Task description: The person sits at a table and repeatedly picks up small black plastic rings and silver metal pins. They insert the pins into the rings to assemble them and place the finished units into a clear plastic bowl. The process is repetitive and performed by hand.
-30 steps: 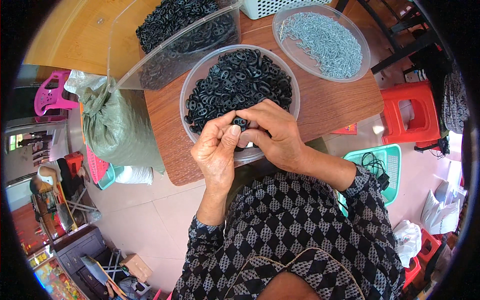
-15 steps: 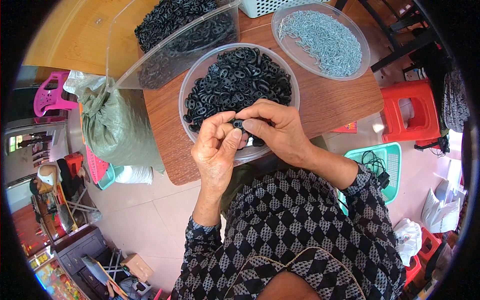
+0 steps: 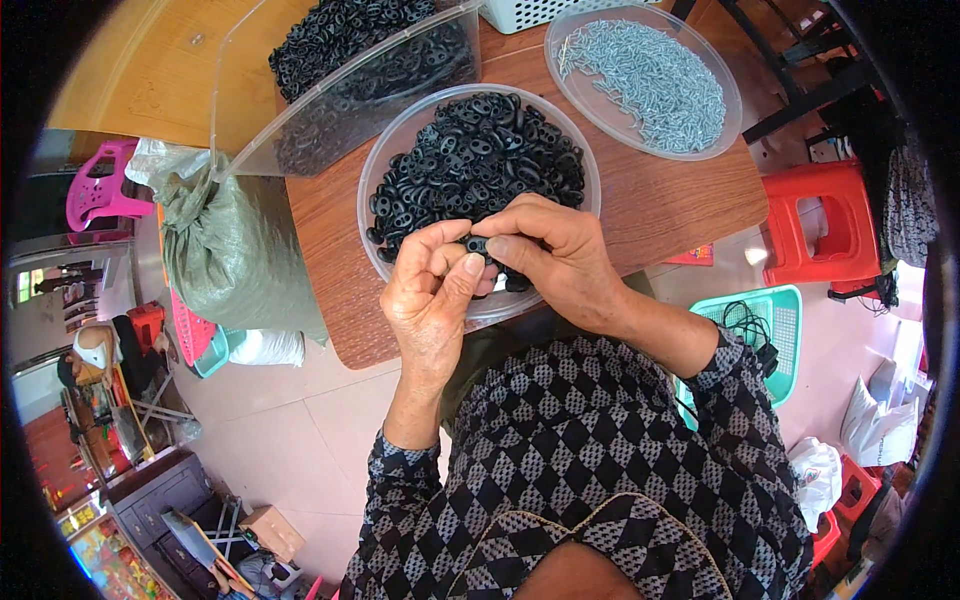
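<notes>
Between my two hands is a small black oval plastic piece with holes [image 3: 476, 244]. My left hand [image 3: 432, 285] pinches its left side between thumb and fingers. On the other side, the thumb and forefinger of my right hand [image 3: 560, 258] close on the same piece. Both hands are over the near rim of a round clear tub [image 3: 366, 190] heaped with similar black pieces [image 3: 470, 160]. Whether a screw is in the held piece cannot be made out.
A clear box [image 3: 345, 85] of more black pieces stands at the back left. A round tray [image 3: 733, 120] of silvery screws [image 3: 650, 80] lies back right on the wooden table [image 3: 660, 200]. Beside the table are a green sack [image 3: 240, 250], a red stool [image 3: 825, 220] and a turquoise basket [image 3: 790, 340].
Almost nothing differs. Both hands keep their pinch on the black piece, with only a very slight shift of the fingers.
</notes>
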`<move>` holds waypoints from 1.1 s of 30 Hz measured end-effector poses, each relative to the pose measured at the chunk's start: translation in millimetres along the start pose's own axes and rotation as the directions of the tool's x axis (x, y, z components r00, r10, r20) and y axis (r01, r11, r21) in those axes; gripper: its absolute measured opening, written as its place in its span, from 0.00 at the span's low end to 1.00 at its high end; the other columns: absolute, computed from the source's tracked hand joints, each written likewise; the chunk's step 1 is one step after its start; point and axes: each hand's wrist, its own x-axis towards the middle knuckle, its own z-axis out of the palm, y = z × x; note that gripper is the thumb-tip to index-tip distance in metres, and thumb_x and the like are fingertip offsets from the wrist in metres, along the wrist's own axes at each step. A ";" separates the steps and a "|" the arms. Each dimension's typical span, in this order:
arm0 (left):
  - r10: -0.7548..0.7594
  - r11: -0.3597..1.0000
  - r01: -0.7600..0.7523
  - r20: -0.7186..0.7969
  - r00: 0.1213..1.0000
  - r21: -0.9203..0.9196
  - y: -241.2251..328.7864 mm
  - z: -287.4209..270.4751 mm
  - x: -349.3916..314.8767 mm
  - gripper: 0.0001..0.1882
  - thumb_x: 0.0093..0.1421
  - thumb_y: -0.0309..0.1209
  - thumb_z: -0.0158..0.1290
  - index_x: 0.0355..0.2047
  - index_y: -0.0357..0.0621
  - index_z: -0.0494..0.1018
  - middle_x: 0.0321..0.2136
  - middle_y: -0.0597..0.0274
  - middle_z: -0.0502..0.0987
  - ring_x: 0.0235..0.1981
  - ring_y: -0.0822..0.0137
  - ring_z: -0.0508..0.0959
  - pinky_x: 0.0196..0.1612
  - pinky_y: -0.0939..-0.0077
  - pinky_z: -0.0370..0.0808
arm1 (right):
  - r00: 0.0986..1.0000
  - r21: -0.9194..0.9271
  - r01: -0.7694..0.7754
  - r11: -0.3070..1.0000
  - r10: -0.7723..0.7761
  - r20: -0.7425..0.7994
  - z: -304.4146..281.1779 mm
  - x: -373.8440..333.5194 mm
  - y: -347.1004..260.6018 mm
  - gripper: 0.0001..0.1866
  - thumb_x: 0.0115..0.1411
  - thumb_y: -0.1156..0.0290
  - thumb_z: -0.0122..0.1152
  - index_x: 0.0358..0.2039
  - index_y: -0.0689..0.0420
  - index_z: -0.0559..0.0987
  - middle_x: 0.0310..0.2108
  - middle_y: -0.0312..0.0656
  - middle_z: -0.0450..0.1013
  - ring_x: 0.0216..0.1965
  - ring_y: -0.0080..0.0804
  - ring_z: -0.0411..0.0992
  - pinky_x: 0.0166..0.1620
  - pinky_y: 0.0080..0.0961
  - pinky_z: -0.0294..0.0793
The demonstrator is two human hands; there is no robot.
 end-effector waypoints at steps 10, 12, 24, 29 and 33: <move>0.084 0.996 -0.085 -0.027 0.996 -0.008 -6.0 0.9 -1.9 0.15 0.56 0.22 0.53 0.45 0.31 0.70 0.27 0.63 0.75 0.28 0.77 0.75 0.33 0.87 0.75 | 0.978 0.309 -0.202 0.929 0.205 0.023 2.9 0.2 -6.6 0.04 0.56 0.81 0.53 0.33 0.67 0.74 0.26 0.38 0.73 0.26 0.19 0.72 0.29 0.16 0.72; 0.103 0.994 -0.103 -0.015 0.995 0.024 -7.2 0.7 -2.1 0.15 0.56 0.21 0.53 0.45 0.31 0.70 0.27 0.63 0.75 0.28 0.77 0.75 0.33 0.87 0.75 | 0.977 0.306 -0.208 0.929 0.211 0.025 1.5 -0.1 -6.4 0.04 0.56 0.81 0.53 0.33 0.67 0.74 0.25 0.38 0.73 0.26 0.19 0.72 0.29 0.16 0.72; 0.079 0.989 -0.077 -0.011 0.997 0.129 -3.5 -1.5 -3.1 0.15 0.55 0.21 0.53 0.45 0.33 0.72 0.26 0.65 0.74 0.27 0.78 0.74 0.32 0.87 0.75 | 0.981 0.247 -0.188 0.950 0.193 0.005 0.5 -1.7 -6.2 0.03 0.55 0.80 0.54 0.30 0.65 0.75 0.26 0.36 0.73 0.27 0.17 0.71 0.30 0.15 0.71; 0.129 0.984 -0.125 -0.024 0.991 0.128 -8.9 -0.4 -2.1 0.15 0.55 0.21 0.53 0.44 0.33 0.72 0.26 0.65 0.73 0.25 0.78 0.74 0.31 0.87 0.74 | 0.992 0.135 -0.122 0.983 0.126 -0.016 0.0 -4.3 -3.5 0.04 0.53 0.81 0.55 0.30 0.63 0.75 0.26 0.37 0.69 0.26 0.18 0.68 0.29 0.17 0.68; 0.177 0.964 -0.173 0.000 0.984 0.203 -6.9 -4.0 -1.5 0.15 0.55 0.20 0.53 0.44 0.34 0.73 0.26 0.64 0.73 0.25 0.77 0.74 0.30 0.87 0.73 | 0.998 0.050 -0.060 0.997 0.060 -0.018 1.2 -5.0 -4.4 0.05 0.52 0.81 0.56 0.31 0.63 0.75 0.26 0.38 0.67 0.26 0.19 0.65 0.29 0.19 0.66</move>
